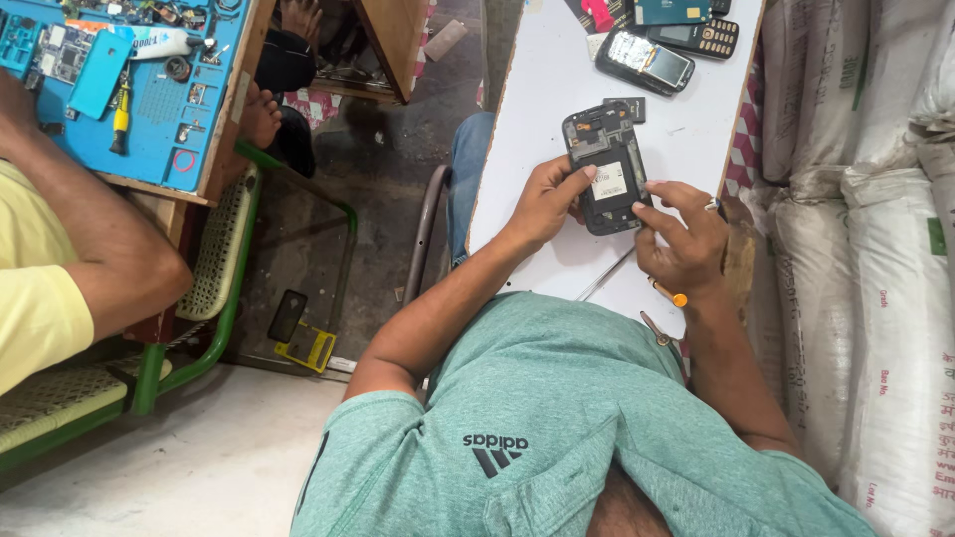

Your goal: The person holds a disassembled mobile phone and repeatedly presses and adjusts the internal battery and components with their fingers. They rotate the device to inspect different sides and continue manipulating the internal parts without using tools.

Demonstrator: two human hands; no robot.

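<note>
Landmark: black opened smartphone with back cover off [608,169], flat on the white tabletop [542,89]. Far left of it, a co-worker's blue repair mat [149,109] with a yellow-handled screwdriver [120,114]. Left hand [545,202] grips phone's left edge, thumb on its back. Right hand [684,237] pinches phone's lower right corner, fingers closed. Beyond the phone: a silver-black phone [645,62] and a dark keypad phone [696,38].

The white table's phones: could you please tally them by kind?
Opened black smartphone with its back off, held in the left hand: 1
Dark bar phones, one silver-trimmed, one keypad-up: 2
Total: 3
Teal slab at the edge: unclear, uncounted.
</note>
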